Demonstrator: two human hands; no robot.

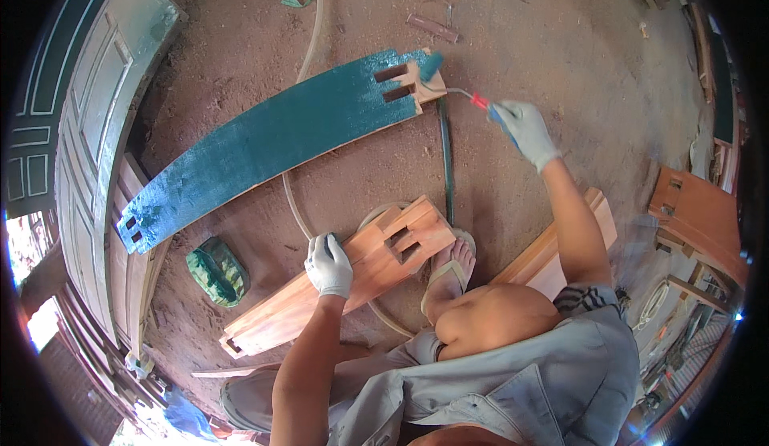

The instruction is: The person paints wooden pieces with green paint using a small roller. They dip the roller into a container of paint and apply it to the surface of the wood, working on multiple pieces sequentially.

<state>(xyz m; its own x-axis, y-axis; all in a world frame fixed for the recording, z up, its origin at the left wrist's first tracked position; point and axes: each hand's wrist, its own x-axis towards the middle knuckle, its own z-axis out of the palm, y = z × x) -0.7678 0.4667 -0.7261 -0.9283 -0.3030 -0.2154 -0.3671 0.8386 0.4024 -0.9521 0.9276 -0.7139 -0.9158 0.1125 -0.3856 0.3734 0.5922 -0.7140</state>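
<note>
My right hand (525, 131), in a white glove, is closed round the red and blue handle of a small paint roller (430, 66). The teal roller head lies over the bare-wood right end of a long curved board (264, 135). Teal paint covers most of that board's face; slots are cut through both ends. White-gloved too, my left hand (328, 267) holds the far edge of an unpainted wooden board (372, 266), its fingers curled over it. This board slants in front of me, with slots at its right end near my foot.
A camouflage-patterned cloth item (217, 271) lies on the dirt floor at left. A pale hose (318, 22) runs beneath the boards. Another roller (433, 27) lies beyond the painted board. Panelled doors (104, 86) lean at far left; more wood (695, 218) stands at right.
</note>
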